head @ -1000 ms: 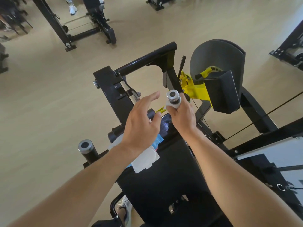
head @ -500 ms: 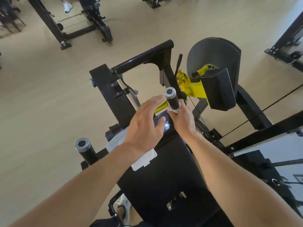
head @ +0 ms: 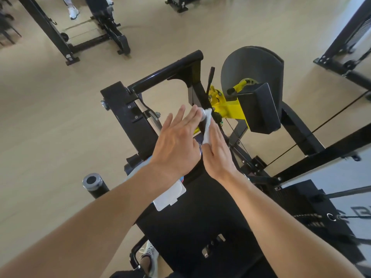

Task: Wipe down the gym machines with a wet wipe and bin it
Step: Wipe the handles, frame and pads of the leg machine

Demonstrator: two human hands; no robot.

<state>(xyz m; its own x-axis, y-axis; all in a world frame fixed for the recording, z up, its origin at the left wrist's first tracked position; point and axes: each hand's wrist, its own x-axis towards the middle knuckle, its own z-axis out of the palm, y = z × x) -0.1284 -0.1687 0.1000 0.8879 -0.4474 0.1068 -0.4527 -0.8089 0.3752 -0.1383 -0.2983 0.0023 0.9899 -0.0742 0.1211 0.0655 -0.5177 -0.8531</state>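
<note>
Both hands flank the right handle (head: 203, 117): the left hand (head: 176, 145) is flat with fingers straight against its cap, and the right hand (head: 217, 149) presses the wipe (head: 207, 127) on its far side, fingers seemingly straight. Wiping is under way; next comes the left handle (head: 94, 184). No bin shows.

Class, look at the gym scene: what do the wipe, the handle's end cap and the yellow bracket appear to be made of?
Wipe: soft white cloth-like sheet, it creases and drapes. End cap: probably polished metal, with a bright silvery shine. Yellow bracket: likely painted metal, with flat rigid faces and an even glossy colour.
</note>
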